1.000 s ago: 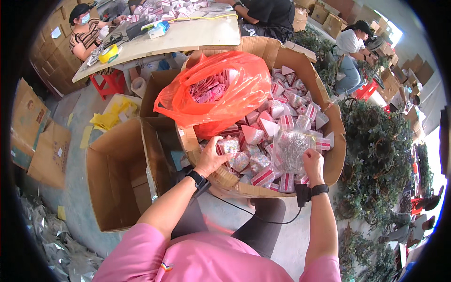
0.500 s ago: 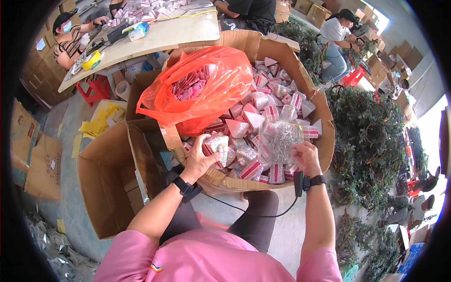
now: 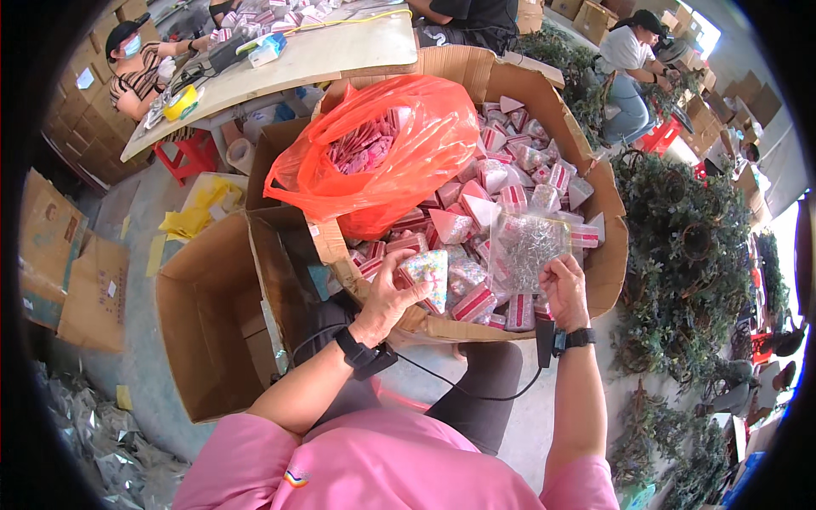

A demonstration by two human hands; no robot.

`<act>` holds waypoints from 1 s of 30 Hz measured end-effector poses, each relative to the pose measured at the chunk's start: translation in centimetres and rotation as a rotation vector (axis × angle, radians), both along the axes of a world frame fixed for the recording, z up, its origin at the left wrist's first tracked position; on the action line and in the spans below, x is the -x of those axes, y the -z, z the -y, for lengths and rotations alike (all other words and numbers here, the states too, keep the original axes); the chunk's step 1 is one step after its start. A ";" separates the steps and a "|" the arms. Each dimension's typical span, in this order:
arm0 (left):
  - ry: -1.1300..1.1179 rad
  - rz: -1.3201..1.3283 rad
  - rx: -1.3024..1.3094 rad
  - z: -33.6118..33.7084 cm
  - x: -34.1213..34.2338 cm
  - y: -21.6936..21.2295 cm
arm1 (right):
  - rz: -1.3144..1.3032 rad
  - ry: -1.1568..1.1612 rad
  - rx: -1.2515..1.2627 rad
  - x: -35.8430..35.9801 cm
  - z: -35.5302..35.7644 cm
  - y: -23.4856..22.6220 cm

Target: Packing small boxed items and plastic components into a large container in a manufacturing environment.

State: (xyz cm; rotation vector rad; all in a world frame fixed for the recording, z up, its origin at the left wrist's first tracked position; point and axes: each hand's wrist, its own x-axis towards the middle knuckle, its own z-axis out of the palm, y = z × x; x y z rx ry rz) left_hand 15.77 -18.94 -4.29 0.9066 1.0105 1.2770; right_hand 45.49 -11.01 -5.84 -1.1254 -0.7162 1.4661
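My left hand (image 3: pixel 385 299) is closed around a wedge-shaped fake cake slice (image 3: pixel 427 275), whose pale face with coloured sprinkles is turned up. By the lower right corner of a square clear plastic container (image 3: pixel 531 246), my right hand (image 3: pixel 564 291) has its fingers pinched together. Whatever lies between those fingertips is too small to make out. Thin silvery strands lie tangled in the container, which rests on a heap of wrapped pink-and-white cake slices (image 3: pixel 512 197). That heap fills a big cardboard box (image 3: pixel 602 183) in front of me.
An open red plastic bag (image 3: pixel 408 140) with pink pieces inside covers the heap's left part. An open carton (image 3: pixel 200 327) stands to the left. Beyond it is a worktable (image 3: pixel 340 53) with yellow tape (image 3: pixel 180 103). Artificial greenery (image 3: pixel 671 263) lies right. Other people work farther off.
The whole view has shifted slightly, moving the scene rightward. In my left hand the cake slice has turned, showing more of its sprinkled face. My right hand stays pinched beside the clear container.
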 end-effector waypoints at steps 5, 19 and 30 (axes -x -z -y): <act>-0.013 0.039 -0.030 0.3 0.6 0.1 | -0.044 -0.014 -0.017 0.4 0.5 0.5; -0.041 0.033 -0.018 0.6 1.1 0.3 | 0.160 0.005 0.032 1.2 2.3 0.2; -0.118 -0.133 -0.021 -0.2 0.6 2.0 | 0.133 -0.072 0.087 3.2 3.7 -0.3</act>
